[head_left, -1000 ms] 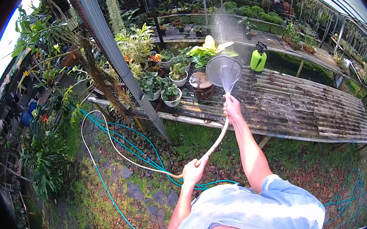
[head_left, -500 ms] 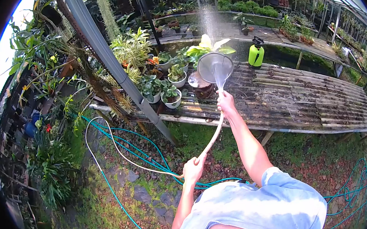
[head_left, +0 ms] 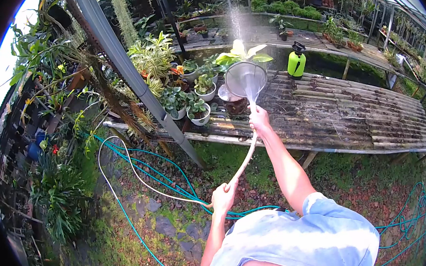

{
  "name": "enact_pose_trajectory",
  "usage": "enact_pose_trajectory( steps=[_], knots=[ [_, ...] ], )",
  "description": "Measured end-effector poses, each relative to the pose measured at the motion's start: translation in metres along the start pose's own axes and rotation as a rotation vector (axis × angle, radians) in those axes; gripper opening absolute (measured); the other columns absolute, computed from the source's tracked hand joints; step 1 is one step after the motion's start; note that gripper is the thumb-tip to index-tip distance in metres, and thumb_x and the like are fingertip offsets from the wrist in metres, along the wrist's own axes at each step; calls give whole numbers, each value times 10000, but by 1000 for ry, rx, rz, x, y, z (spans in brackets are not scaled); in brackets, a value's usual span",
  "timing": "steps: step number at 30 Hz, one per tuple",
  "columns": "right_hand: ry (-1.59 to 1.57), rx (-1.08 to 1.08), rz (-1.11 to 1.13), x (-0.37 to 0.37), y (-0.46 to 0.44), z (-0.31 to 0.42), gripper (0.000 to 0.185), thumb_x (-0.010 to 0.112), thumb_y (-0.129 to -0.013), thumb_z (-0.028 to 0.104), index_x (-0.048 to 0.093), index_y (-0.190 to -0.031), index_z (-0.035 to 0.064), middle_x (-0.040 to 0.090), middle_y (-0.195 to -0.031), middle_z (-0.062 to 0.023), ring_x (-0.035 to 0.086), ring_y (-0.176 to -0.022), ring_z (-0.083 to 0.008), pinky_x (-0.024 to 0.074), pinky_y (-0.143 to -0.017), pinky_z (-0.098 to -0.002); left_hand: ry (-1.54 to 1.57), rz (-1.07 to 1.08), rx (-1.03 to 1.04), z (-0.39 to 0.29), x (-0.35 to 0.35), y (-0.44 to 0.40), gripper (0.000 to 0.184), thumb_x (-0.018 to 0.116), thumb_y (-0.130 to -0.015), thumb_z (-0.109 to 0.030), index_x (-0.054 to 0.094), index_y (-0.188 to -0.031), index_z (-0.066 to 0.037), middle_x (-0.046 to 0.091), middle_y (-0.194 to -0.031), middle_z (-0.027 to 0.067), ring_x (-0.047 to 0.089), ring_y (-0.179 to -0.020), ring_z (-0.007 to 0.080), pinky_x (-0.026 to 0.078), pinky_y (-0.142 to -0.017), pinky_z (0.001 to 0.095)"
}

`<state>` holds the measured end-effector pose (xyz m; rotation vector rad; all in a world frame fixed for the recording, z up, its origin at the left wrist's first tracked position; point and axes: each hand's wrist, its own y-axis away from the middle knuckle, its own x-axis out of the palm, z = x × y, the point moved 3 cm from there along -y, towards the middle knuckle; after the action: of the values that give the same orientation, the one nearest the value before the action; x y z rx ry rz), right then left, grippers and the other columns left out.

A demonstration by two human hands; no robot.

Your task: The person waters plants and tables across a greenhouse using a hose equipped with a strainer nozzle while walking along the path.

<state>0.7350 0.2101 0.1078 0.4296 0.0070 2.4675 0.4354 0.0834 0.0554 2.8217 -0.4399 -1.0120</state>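
My right hand [head_left: 259, 120] is closed around the hose just below a wide, round sprinkler head [head_left: 242, 92], held up over the bench. Water sprays from the head toward a plant with pale yellow-green leaves [head_left: 256, 53]; the plant's base is partly hidden behind the head. Lower down and to the left, my left hand [head_left: 223, 198] grips the same beige hose [head_left: 246, 160]. From there the hose runs left in a loop over the ground. White pots with leafy plants [head_left: 199, 115] stand left of the sprinkler head.
A corrugated bench [head_left: 343, 111] stretches to the right. On it stands a lime-green pump sprayer [head_left: 296, 64]. A slanting grey metal post [head_left: 140, 83] rises at the left. Teal hoses [head_left: 166, 173] lie on mossy, stony ground, and hanging plants [head_left: 59, 197] crowd the left side.
My right hand and the sprinkler head have shifted slightly left, and the spray with them. My left hand has stayed nearly in place on the hose.
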Motion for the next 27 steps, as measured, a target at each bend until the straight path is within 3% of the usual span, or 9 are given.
enact_pose_trajectory(
  steps=[3,13,16,22,25,27],
  knots=[
    [11,-9,-9,6,3,-1,204,484,-980,70,586,-1157,67,452,-628,29,439,-463,-64,345,-376,-228,-12,-14,9,3,-4,1,607,632,-866,-583,543,-650,-23,518,-564,77,464,-561,154,397,-547,366],
    [30,-15,-23,3,7,0,189,474,-973,57,595,-1118,60,443,-616,26,424,-440,-65,338,-365,-237,28,-10,25,-1,-7,6,605,635,-871,-566,525,-642,-18,492,-558,75,446,-556,147,382,-538,360],
    [28,-9,-29,-1,7,-1,151,500,-997,128,596,-1087,52,426,-582,33,407,-411,-69,322,-349,-253,15,5,33,2,-3,5,639,616,-856,-616,504,-635,-27,551,-577,131,538,-558,255,418,-575,414],
    [52,8,-25,-4,13,0,180,493,-1009,154,609,-1095,48,434,-591,25,415,-423,-72,332,-354,-253,4,20,24,5,4,8,637,622,-856,-607,497,-637,-22,529,-569,118,489,-545,222,402,-564,400],
    [86,42,-9,-7,18,1,203,480,-983,78,588,-1153,50,454,-647,23,422,-474,-60,340,-382,-227,6,9,24,1,2,13,598,641,-878,-547,498,-623,-26,469,-543,38,418,-550,123,358,-516,352],
    [82,35,4,-6,19,1,197,487,-993,103,589,-1153,51,455,-647,23,417,-472,-58,342,-381,-228,11,5,30,2,3,14,597,643,-879,-544,492,-618,-28,465,-541,36,412,-547,120,354,-512,348]
  ],
)
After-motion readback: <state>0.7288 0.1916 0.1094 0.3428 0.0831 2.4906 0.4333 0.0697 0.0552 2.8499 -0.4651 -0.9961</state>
